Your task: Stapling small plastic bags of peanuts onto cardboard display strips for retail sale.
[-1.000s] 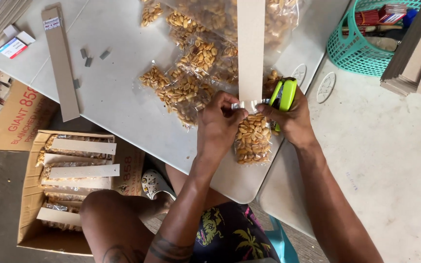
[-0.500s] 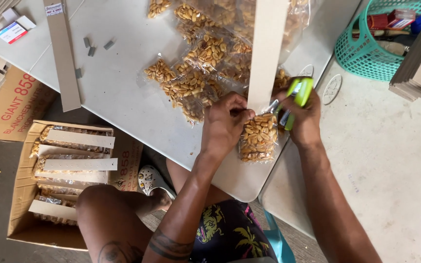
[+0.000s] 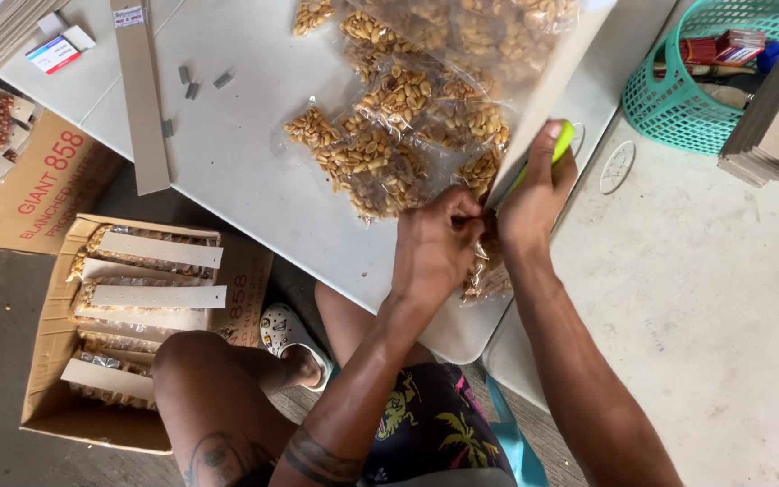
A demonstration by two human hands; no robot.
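My left hand (image 3: 436,245) pinches the top of a small clear bag of peanuts (image 3: 487,278) at the near edge of the white table (image 3: 236,171). My right hand (image 3: 534,197) grips a green stapler (image 3: 559,144) pressed against the lower end of a long cardboard strip (image 3: 547,90) that slants up to the right. Both hands meet at the strip's lower end, and the bag hangs mostly hidden behind them. A pile of several filled peanut bags (image 3: 398,117) lies on the table just beyond my hands.
A brown carton (image 3: 56,361) on the floor at left holds several cardboard strips with peanut bags attached. Another loose cardboard strip (image 3: 142,99) and a small box (image 3: 58,52) lie on the table. A teal basket (image 3: 678,90) stands at the upper right.
The cardboard strip has tilted from upright to slanting right. My right hand has turned so the stapler sits behind the strip, and the peanut bag is now mostly hidden behind my hands.
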